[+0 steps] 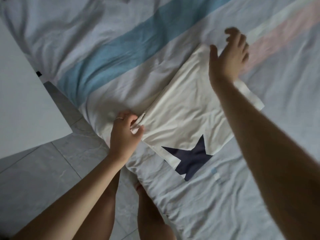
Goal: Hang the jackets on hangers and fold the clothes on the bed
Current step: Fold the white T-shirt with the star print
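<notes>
On the bed [225, 205] in front of me, the white shirt [187, 110] lies flat and slantwise, partly folded into a long panel, with a dark blue star [190, 161] showing at its near end. Its left edge runs close to the side of the bed, where the sheet drops off toward the grey tiled floor [43, 170]. A white piece of furniture [22, 101] stands at the left with a strip of floor between it and the bed. Past the shirt's far and left sides the sheet is open and wrinkled, crossed by a blue stripe [103, 54]. A pale pink stripe [277, 35] runs beyond the shirt's far right corner. To the right and nearer to me there is more bare sheet.

My left hand [124, 134], with a ring [119, 118] on one finger, has its fingers and thumb curled round a bunch of cloth at the shirt's left edge, right by the side of the bed. My right hand [228, 56] is over the shirt's far corner, fingers spread and only loosely bent, thumb held apart, holding nothing. It is blurred, and I cannot tell whether its fingertips touch the cloth. My right forearm crosses above the shirt's right side.
</notes>
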{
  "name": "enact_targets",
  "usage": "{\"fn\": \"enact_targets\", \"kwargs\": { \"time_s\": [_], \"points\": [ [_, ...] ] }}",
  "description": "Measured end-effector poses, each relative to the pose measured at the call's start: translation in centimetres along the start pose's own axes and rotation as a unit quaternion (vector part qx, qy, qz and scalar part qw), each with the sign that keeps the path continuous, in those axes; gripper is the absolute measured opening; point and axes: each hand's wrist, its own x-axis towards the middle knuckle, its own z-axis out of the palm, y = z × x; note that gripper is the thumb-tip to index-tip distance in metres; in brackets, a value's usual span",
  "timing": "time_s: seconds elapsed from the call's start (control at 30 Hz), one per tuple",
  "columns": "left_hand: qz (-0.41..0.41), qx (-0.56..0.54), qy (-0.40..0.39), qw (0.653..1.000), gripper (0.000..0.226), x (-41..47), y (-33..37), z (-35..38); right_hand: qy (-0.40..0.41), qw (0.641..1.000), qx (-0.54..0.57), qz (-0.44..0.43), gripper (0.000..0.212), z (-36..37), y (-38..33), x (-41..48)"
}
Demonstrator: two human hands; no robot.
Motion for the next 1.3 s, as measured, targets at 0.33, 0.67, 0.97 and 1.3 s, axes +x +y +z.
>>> {"fn": "enact_targets", "kwargs": {
  "time_s": [0.33,0.67,0.97,1.3],
  "points": [
    [-0.122,-0.104,-0.214,0.964,0.027,2.7,1.4,-1.8,-0.241,0.956,0.042,0.162,0.084,-4.2,6.8,-32.5],
    [-0.159,-0.147,-0.187,0.958,0.014,0.4,0.9,-2.2,-0.186,0.957,0.1,0.198,0.038,-4.7,8.7,-33.0],
    [-0.156,-0.205,-0.07,0.964,0.017,-2.1,2.7,-1.8,-0.166,0.94,0.101,0.281,0.023,-4.9,7.7,-34.0],
    [-0.073,-0.167,-0.049,0.982,0.016,-2.2,4.8,-3.8,0.021,0.862,0.197,0.466,0.021,-7.1,6.1,-32.2]
  ]
}}
